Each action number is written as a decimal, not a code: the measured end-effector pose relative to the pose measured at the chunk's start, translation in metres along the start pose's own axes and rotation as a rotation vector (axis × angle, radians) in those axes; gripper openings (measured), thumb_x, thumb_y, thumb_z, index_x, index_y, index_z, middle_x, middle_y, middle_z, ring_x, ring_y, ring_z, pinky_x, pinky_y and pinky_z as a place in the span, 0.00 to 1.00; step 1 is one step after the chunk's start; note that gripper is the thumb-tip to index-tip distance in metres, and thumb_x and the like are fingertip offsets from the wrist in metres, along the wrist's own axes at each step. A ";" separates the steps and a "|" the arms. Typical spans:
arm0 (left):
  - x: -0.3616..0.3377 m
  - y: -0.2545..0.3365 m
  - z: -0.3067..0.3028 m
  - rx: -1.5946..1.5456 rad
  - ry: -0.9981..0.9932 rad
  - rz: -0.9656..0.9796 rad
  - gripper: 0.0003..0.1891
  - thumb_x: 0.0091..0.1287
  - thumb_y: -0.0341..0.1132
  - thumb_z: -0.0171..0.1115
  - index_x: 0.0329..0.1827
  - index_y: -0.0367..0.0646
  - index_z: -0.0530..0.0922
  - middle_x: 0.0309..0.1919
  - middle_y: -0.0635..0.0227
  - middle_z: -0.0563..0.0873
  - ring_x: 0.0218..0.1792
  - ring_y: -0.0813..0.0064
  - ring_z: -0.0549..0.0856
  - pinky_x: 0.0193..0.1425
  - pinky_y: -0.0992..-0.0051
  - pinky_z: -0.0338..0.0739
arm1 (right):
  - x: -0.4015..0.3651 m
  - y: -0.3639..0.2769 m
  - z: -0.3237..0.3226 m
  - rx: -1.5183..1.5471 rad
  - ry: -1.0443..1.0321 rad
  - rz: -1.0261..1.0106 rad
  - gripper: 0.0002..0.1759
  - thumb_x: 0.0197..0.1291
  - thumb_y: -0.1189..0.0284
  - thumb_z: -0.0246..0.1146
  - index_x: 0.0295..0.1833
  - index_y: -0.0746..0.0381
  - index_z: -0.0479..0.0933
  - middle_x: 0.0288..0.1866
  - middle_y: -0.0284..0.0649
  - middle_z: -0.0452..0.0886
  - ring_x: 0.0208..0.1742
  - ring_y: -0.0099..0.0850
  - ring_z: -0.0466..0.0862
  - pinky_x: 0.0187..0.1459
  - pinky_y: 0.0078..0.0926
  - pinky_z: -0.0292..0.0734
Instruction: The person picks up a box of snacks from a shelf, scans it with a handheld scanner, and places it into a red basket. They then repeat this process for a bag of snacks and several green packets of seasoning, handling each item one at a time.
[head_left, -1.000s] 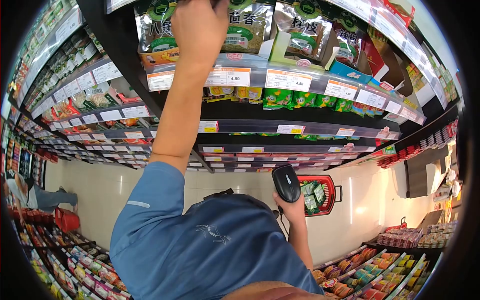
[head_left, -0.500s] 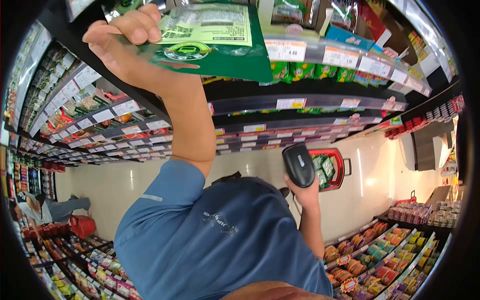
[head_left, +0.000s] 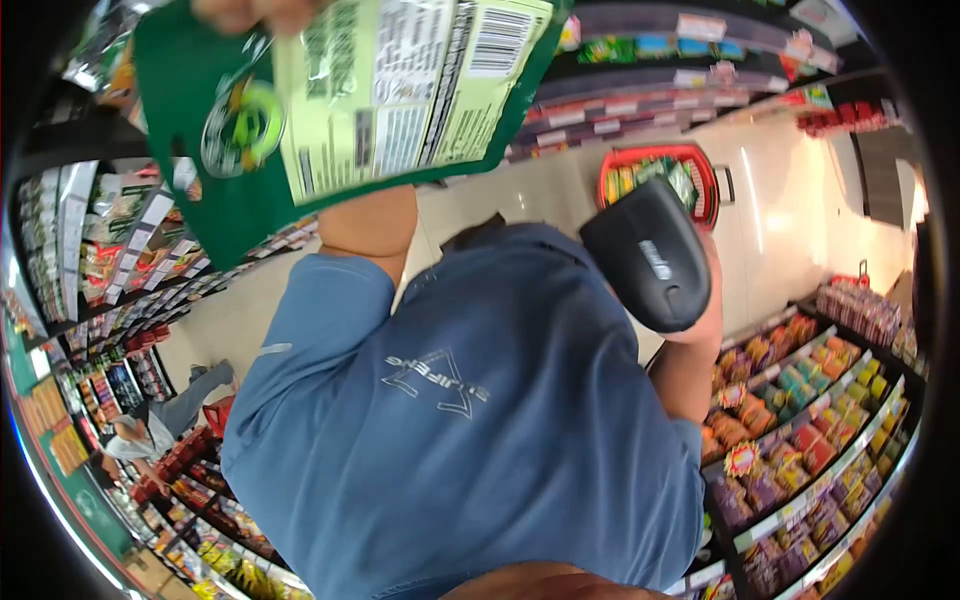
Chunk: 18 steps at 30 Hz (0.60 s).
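Head view, and the green packet (head_left: 400,95) has come right down off the shelf! Half a second ago it was up against the price strips; now it fills the top of the picture, tilted, its pale back label and barcode (head_left: 500,40) facing the camera. The left hand (head_left: 250,12) is barely in shot at the top edge, fingers pinched on the packet's upper rim, arm bent below it where earlier it stretched up high.

Over to the right hand (head_left: 706,295): it's wrapped around the black scanner (head_left: 650,255), mostly hidden behind it. The scanner has risen and looms much larger than before, its head angled up toward the packet, near it but not touching.

The camera has dipped too: the blue shirt (head_left: 470,440) takes up more of the picture. The red basket (head_left: 612,165) with green packs sits on the floor beyond the scanner. Another person (head_left: 150,430) bends down far along the aisle, by the low shelves (head_left: 800,400).
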<state>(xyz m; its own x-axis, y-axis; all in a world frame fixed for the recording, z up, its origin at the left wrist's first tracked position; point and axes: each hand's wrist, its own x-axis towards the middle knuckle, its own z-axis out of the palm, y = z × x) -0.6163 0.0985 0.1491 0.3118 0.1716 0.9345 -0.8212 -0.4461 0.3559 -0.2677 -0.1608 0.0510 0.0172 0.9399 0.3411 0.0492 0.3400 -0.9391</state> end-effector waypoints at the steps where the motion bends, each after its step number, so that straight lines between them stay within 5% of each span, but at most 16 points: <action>1: -0.010 -0.013 0.009 -0.008 0.051 -0.073 0.16 0.75 0.39 0.52 0.61 0.45 0.72 0.32 0.70 0.81 0.32 0.68 0.78 0.42 0.65 0.68 | 0.007 -0.007 -0.012 -0.157 -0.176 -0.023 0.37 0.38 0.56 0.75 0.51 0.71 0.78 0.37 0.50 0.84 0.38 0.47 0.85 0.43 0.39 0.79; 2: -0.018 -0.029 0.019 -0.015 0.096 -0.144 0.16 0.74 0.39 0.52 0.60 0.44 0.72 0.32 0.68 0.81 0.32 0.67 0.79 0.42 0.65 0.69 | 0.013 -0.014 -0.025 -0.308 -0.357 -0.049 0.35 0.37 0.60 0.75 0.51 0.71 0.77 0.35 0.50 0.82 0.34 0.49 0.83 0.39 0.40 0.78; 14: -0.076 -0.214 0.214 -0.056 0.452 -1.019 0.15 0.68 0.36 0.61 0.52 0.35 0.76 0.31 0.55 0.84 0.33 0.52 0.82 0.43 0.58 0.76 | -0.043 -0.001 -0.119 -0.482 -0.131 0.186 0.24 0.40 0.72 0.71 0.47 0.67 0.76 0.32 0.49 0.80 0.33 0.51 0.82 0.37 0.41 0.78; 15: -0.101 -0.260 0.174 -0.056 0.471 -1.090 0.15 0.67 0.36 0.62 0.51 0.34 0.76 0.31 0.54 0.84 0.33 0.51 0.83 0.43 0.58 0.76 | -0.053 0.007 -0.128 -0.450 -0.089 0.238 0.24 0.40 0.73 0.71 0.47 0.67 0.76 0.33 0.49 0.81 0.34 0.52 0.83 0.38 0.41 0.78; 18: -0.111 -0.316 0.230 -0.031 0.517 -1.301 0.16 0.66 0.36 0.64 0.49 0.32 0.77 0.31 0.51 0.85 0.33 0.47 0.84 0.43 0.56 0.78 | -0.090 0.031 -0.149 -0.414 -0.008 0.406 0.26 0.41 0.74 0.70 0.51 0.67 0.77 0.35 0.52 0.83 0.39 0.53 0.84 0.41 0.41 0.79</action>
<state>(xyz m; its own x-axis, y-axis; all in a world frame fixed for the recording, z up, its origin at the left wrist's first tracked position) -0.2815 0.0181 -0.0666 0.6444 0.7456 -0.1698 -0.0957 0.2990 0.9495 -0.1190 -0.2402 -0.0027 0.1089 0.9930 -0.0453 0.4267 -0.0878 -0.9001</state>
